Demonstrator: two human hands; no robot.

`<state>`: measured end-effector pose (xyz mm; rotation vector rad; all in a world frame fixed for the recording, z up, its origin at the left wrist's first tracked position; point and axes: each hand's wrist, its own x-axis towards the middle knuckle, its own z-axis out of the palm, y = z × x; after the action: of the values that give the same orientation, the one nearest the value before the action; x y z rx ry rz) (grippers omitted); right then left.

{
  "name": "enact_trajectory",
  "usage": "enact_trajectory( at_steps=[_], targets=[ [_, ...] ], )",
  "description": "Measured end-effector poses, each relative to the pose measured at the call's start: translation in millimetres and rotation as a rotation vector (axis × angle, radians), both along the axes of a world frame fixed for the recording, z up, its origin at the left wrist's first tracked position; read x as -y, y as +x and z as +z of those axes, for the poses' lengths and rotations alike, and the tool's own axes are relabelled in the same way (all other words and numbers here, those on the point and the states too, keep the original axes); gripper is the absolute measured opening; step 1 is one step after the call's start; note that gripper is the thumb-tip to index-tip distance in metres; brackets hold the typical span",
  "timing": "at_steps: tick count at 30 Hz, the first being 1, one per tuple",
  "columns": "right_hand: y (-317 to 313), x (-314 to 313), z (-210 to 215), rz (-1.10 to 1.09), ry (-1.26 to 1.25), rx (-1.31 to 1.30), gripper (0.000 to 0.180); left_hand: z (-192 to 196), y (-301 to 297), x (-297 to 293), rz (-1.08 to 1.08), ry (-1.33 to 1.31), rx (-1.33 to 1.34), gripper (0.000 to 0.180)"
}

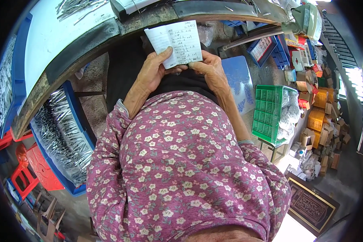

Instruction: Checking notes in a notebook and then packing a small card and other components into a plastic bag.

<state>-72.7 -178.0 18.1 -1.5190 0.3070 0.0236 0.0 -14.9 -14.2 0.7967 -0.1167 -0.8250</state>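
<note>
A small open notebook [174, 43] with handwritten lines on its white pages is held up over my lap. My left hand [156, 69] grips its lower left side, thumb pressed on the page and fingers curled behind. At the lower right corner, my right hand [211, 69] pinches the paper between thumb and fingers. The fingers behind the pages are partly hidden. Both forearms come out of flowered purple sleeves and rest close to my body.
A workbench [149, 22] with a worn wooden edge curves ahead, thin metal rods [78, 8] lying on it. To the left stands a blue bin [82, 121] full of metal pieces, near red stools [42, 165]. A green crate [266, 113] and stacked cardboard boxes [308, 86] are at right.
</note>
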Motion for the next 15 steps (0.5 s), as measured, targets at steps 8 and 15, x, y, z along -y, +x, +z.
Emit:
enact_trajectory(
  at_steps=[8, 15],
  targets=[
    [-5, 4, 0, 0.003, 0.033, -0.002, 0.023, 1, -1, 0, 0.002, -0.01, -0.004, 0.039],
    [-10, 10, 2, -0.059, 0.055, 0.019, 0.021, 2, -2, 1, -0.007, -0.009, -0.004, 0.039]
  ],
)
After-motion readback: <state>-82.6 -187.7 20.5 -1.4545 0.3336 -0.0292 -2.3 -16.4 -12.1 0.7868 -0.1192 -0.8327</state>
